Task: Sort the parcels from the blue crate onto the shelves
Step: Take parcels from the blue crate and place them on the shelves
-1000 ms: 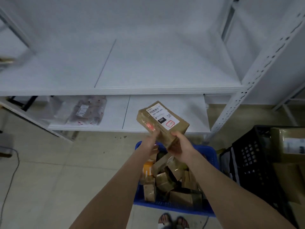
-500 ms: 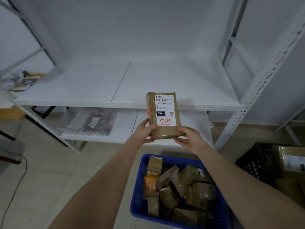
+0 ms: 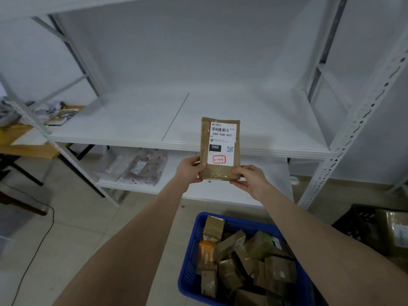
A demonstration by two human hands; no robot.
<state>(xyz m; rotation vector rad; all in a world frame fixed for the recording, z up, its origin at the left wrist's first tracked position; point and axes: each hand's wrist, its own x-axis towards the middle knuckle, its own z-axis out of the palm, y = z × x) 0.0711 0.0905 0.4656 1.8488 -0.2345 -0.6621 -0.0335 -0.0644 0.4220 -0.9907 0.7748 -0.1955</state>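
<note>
A brown taped parcel [image 3: 219,149] is held upright in the air in front of the white metal shelves [image 3: 344,138], level with the front edge of the middle shelf [image 3: 123,127] and above the blue crate [image 3: 189,259]. Its white label faces the camera and reads "060-06B-A05", with a black box marked "060", a small QR code and a red-outlined handwritten note that is too small to read.

The left hand [image 3: 189,170] grips the parcel's lower left corner, thumb on the front and fingers curled behind. The right hand [image 3: 250,180] holds the lower right corner, thumb on the front face and fingers [image 3: 238,183] clamped under the bottom edge. Both forearms reach forward from the bottom of the view.

The blue crate stands on the tiled floor [image 3: 72,228] below the hands, just in front of the lower shelf [image 3: 220,191]. It is filled with a loose heap of small brown parcels [image 3: 229,246] lying at all angles, and an orange box [image 3: 206,250] stands near its left wall.

On the left part of the lower shelf lies a clear plastic packet [image 3: 143,168] with a white sticker. To the right of the blue crate stands a black crate [image 3: 362,226] with a cardboard box [image 3: 395,230] in it. At far left a wooden surface [image 3: 26,149] carries some blurred clutter, and a dark cable [image 3: 33,257] trails across the floor.
</note>
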